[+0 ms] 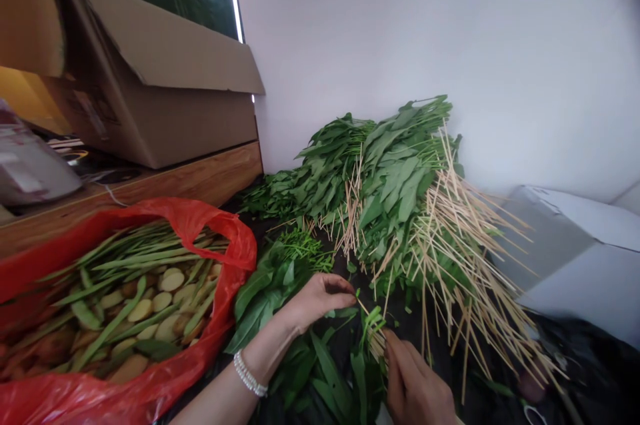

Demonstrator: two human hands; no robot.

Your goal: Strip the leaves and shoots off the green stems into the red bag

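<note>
My right hand (417,378) is closed around thin wooden skewers (376,345) threaded with cut green stems (373,320). Long leaves hang beside that grip. My left hand (323,295), with a white beaded bracelet at the wrist, pinches at the tip of one skewer, where a small green bit shows. Under my left forearm lie loose leafy greens (327,372). Just beyond the hands is a large heap of skewered leafy greens (395,172), its bare wooden sticks (470,238) pointing to the right and toward me.
A red plastic bag (245,245) with sliced potatoes (163,302) and green beans (135,258) stands at left. Behind it, a cardboard box (195,125) rests on a wooden ledge (220,175). A white box (585,272) sits at right, against the white wall (425,18).
</note>
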